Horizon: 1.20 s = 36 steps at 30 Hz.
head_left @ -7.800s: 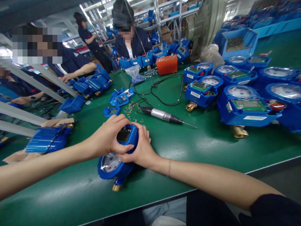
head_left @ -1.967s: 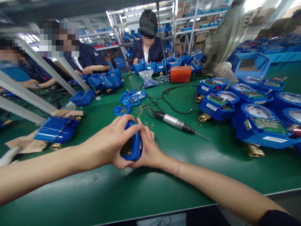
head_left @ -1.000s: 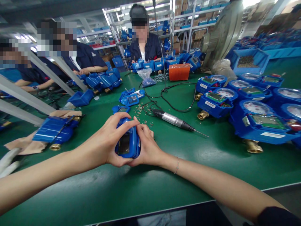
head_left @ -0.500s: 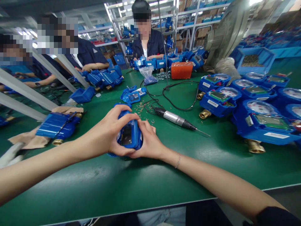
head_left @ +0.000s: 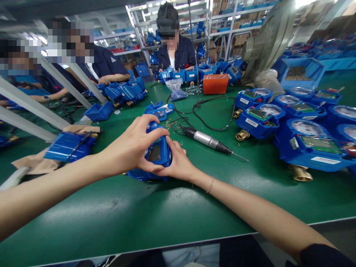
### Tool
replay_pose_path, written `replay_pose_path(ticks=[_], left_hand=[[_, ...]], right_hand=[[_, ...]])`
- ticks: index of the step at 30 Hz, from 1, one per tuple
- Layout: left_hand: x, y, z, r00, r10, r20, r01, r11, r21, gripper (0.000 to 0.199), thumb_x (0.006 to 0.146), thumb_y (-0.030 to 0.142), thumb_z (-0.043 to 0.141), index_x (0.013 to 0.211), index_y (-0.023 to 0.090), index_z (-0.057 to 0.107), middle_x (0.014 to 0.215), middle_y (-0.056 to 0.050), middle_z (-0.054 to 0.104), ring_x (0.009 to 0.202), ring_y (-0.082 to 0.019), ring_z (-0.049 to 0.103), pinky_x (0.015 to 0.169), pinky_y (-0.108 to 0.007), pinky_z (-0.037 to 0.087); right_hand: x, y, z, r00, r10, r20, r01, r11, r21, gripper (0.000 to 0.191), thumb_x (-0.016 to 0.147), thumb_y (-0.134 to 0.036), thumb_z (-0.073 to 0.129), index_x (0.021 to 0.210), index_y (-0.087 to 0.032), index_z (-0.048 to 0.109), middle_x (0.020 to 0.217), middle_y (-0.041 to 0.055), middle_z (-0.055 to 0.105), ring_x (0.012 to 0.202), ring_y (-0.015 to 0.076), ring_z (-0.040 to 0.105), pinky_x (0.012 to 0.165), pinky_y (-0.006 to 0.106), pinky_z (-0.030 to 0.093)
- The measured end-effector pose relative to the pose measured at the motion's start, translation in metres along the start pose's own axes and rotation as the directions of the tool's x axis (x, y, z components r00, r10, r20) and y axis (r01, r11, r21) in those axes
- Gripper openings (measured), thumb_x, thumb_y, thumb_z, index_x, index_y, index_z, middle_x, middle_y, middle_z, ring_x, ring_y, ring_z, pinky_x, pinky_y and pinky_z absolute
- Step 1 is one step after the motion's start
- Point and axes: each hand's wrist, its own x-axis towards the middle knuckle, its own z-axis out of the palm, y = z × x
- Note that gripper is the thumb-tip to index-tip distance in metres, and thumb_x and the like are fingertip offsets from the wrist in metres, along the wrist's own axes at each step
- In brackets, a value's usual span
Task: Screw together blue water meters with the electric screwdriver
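Observation:
A blue water meter [head_left: 159,158] with a dark display window sits on the green table between my hands. My left hand [head_left: 139,142] curves over its left side, with the thumb and fingers closed on the blue cover's edges. My right hand [head_left: 179,159] presses against the right side of the same meter, its fingers wrapped round the corner. The lower left of the meter is partly hidden under my left hand and wrist. Beyond the hands lie loose small screws [head_left: 168,124] and blue meter covers [head_left: 161,111]. An electric screwdriver [head_left: 205,139] rests to the right.
Several open blue meters with brass fittings [head_left: 306,144] crowd the right side. Further back are an orange box [head_left: 214,84], a bag of small blue parts [head_left: 176,91] and a screw bin [head_left: 302,74]. Another meter [head_left: 68,146] lies on cloth at left. Co-workers sit across the table.
Both hands have shifted slightly with the cover, my left one up and to the right. More of the meter's lower body now shows under my left wrist. The screwdriver has not moved.

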Motion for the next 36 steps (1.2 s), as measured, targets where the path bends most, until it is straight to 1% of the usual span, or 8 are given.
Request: replay_pose_path(ticks=[4, 10, 15, 17, 19, 22, 29, 36], left_hand=[[-0.009, 0.019, -0.01, 0.999, 0.012, -0.048, -0.006, 0.992, 0.125, 0.06, 0.077, 0.045, 0.069, 0.127, 0.018, 0.052, 0.136, -0.016, 0.031, 0.124, -0.042, 0.039, 0.102, -0.058, 0.04], [-0.043, 0.045, -0.026, 0.956, -0.04, -0.29, 0.096, 0.979, 0.181, 0.06, 0.084, 0.038, 0.067, 0.137, 0.036, 0.039, 0.148, -0.007, 0.025, 0.133, -0.039, 0.032, 0.108, -0.061, 0.034], [-0.072, 0.014, -0.024, 0.715, -0.476, -0.513, 0.378, 0.879, -0.29, 0.081, 0.063, 0.051, 0.083, 0.134, 0.034, 0.049, 0.136, -0.005, 0.047, 0.131, -0.037, 0.041, 0.111, -0.059, 0.036], [-0.081, -0.006, -0.014, 0.625, -0.629, -0.463, 0.302, 0.741, -0.599, 0.072, 0.07, 0.059, 0.073, 0.132, 0.03, 0.05, 0.119, -0.004, 0.059, 0.114, -0.032, 0.058, 0.097, -0.054, 0.051], [-0.088, -0.021, 0.001, 0.566, -0.755, -0.331, 0.144, 0.486, -0.862, 0.067, 0.072, 0.063, 0.069, 0.127, 0.027, 0.054, 0.107, -0.004, 0.065, 0.1, -0.029, 0.066, 0.087, -0.049, 0.057], [-0.094, -0.031, 0.024, 0.576, -0.8, -0.168, -0.029, 0.186, -0.982, 0.066, 0.063, 0.068, 0.073, 0.115, 0.029, 0.061, 0.11, 0.0, 0.068, 0.102, -0.03, 0.066, 0.09, -0.051, 0.057], [-0.099, -0.032, 0.057, 0.662, -0.748, -0.053, -0.086, -0.006, -0.996, 0.079, 0.067, 0.082, 0.055, 0.125, 0.03, 0.052, 0.122, -0.002, 0.066, 0.122, -0.036, 0.057, 0.104, -0.055, 0.045], [-0.1, -0.029, 0.069, 0.584, -0.812, 0.018, -0.261, -0.208, -0.943, 0.091, 0.057, 0.091, 0.053, 0.122, 0.027, 0.056, 0.127, -0.012, 0.064, 0.119, -0.038, 0.058, 0.101, -0.053, 0.046]], right_hand=[[-0.002, 0.0, 0.0, 1.0, 0.017, -0.009, -0.016, 0.999, 0.05, 0.121, 0.053, -0.049, 0.086, 0.152, -0.025, 0.021, 0.131, 0.0133, 0.049, 0.126, 0.0323, 0.045, 0.105, 0.053, 0.034], [-0.005, 0.0, -0.003, 0.997, 0.08, -0.005, -0.079, 0.988, 0.132, 0.117, 0.06, -0.059, 0.08, 0.154, -0.028, 0.016, 0.142, 0.0143, 0.042, 0.134, 0.0361, 0.039, 0.112, 0.058, 0.024], [-0.009, -0.007, -0.007, 0.997, 0.077, 0.01, -0.078, 0.985, 0.151, 0.116, 0.062, -0.054, 0.081, 0.154, -0.03, 0.016, 0.144, 0.0133, 0.041, 0.136, 0.035, 0.038, 0.113, 0.06, 0.022], [-0.009, -0.01, -0.008, 0.997, 0.076, 0.007, -0.076, 0.985, 0.153, 0.115, 0.061, -0.052, 0.082, 0.154, -0.029, 0.018, 0.144, 0.0136, 0.041, 0.135, 0.0342, 0.039, 0.113, 0.059, 0.023], [-0.01, -0.011, -0.008, 0.997, 0.077, 0.004, -0.077, 0.986, 0.151, 0.114, 0.061, -0.051, 0.082, 0.154, -0.028, 0.019, 0.144, 0.0135, 0.041, 0.135, 0.0337, 0.039, 0.113, 0.058, 0.024], [-0.01, -0.01, -0.007, 0.998, 0.07, 0.011, -0.07, 0.988, 0.141, 0.114, 0.061, -0.051, 0.082, 0.153, -0.026, 0.02, 0.147, 0.0135, 0.039, 0.139, 0.034, 0.033, 0.115, 0.057, 0.02], [-0.013, -0.01, -0.006, 1.0, -0.023, 0.003, 0.023, 0.994, 0.111, 0.112, 0.06, -0.046, 0.084, 0.152, -0.027, 0.022, 0.145, 0.0123, 0.039, 0.138, 0.0325, 0.034, 0.115, 0.056, 0.025], [-0.018, -0.013, -0.005, 0.974, -0.224, 0.018, 0.223, 0.974, 0.051, 0.107, 0.06, -0.044, 0.085, 0.148, -0.028, 0.026, 0.139, 0.0118, 0.039, 0.134, 0.0324, 0.038, 0.113, 0.053, 0.031]])
